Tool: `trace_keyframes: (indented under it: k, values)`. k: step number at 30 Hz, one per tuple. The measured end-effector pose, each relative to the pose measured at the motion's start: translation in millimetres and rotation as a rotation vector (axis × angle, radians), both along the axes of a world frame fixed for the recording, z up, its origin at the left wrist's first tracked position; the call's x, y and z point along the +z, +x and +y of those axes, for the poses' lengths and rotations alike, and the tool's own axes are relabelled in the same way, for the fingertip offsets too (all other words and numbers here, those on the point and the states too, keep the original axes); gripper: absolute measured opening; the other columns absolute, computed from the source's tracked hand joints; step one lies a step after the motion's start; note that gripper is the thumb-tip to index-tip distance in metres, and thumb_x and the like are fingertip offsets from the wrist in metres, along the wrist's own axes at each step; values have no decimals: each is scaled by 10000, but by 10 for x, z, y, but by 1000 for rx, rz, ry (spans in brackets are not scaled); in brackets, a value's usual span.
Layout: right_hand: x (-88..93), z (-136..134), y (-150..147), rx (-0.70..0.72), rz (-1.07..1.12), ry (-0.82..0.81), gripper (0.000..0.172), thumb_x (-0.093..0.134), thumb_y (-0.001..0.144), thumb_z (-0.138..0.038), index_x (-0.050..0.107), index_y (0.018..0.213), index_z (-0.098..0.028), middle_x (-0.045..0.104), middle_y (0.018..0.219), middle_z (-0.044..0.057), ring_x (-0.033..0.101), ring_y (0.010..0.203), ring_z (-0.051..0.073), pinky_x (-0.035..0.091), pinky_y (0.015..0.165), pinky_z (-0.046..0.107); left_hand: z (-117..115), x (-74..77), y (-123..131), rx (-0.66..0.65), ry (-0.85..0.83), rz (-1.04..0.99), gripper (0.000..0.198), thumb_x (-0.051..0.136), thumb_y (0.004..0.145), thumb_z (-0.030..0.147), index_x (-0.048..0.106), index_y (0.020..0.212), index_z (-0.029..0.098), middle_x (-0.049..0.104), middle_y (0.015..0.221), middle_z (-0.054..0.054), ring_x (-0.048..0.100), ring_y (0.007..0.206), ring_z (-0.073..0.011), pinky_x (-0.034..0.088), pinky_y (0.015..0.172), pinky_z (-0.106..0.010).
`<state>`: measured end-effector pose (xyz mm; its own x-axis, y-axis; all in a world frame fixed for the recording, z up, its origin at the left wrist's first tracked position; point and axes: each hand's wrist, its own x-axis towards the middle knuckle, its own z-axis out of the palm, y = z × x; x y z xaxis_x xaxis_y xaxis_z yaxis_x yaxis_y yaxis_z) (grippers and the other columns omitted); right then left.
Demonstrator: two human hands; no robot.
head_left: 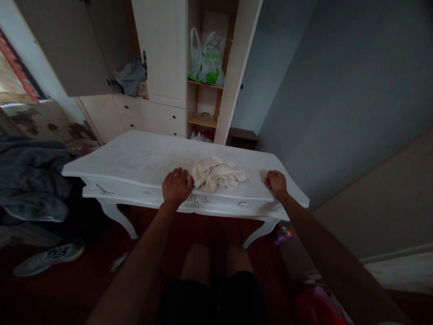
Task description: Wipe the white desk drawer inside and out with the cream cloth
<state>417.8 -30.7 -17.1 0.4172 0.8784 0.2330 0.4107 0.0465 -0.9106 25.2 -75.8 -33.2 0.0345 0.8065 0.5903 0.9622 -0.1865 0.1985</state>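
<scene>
One crumpled cream cloth [216,175] lies on the white tabletop [149,151], bunched up, near the front edge. Our left hand [177,186] is right beside its left end, fingers curled, ring on one finger; thumb looks close to the fabric, but we can't tell if it grips any. Our right hand [275,181] is well apart from the cloth, at the right end, fingers curled in; we can't tell if anything is inside.

Below, we see curved legs, our knees, and a dark red floor [206,232]. Pink-purple packet [282,235] sits near the right front leg. Left side: grey garment [34,176] in a heap, grey shoe [49,259] on the floor. Behind: white wardrobe [165,54] with doors open, plastic bags [209,58] with green print on a shelf, greyish clothes [131,76] in the left compartment, above drawers.
</scene>
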Motion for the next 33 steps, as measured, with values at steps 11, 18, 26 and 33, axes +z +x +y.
trace_keyframes:
  k: [11,18,26,33]
  values:
    - [57,-64,-25,-20,-54,-30,286,519,845,-348,500,602,-199,603,482,-5,457,337,78,360,335,185,3,-1,6,12,-46,-23,457,364,949,400,646,1192,134,615,1333,-183,530,1291,-306,366,1097,-467]
    - [64,-85,-19,-12,-68,-58,285,531,840,-349,522,602,-194,620,495,6,468,342,84,367,338,189,-6,-4,10,6,-58,-58,472,365,954,388,641,1210,101,597,1351,-206,509,1314,-320,348,1111,-478]
    - [1,-52,21,-16,-42,-37,280,552,813,-385,529,606,-197,613,484,2,484,355,93,370,335,186,-7,-24,-14,-6,-46,-67,496,294,982,382,637,1229,123,602,1351,-190,510,1315,-309,360,1100,-485]
    - [-3,-38,9,-1,-20,-32,264,543,794,-387,521,607,-203,613,480,2,481,355,94,373,339,190,49,-48,5,30,3,-97,452,298,958,280,689,1146,152,647,1299,-149,551,1274,-273,379,1094,-442]
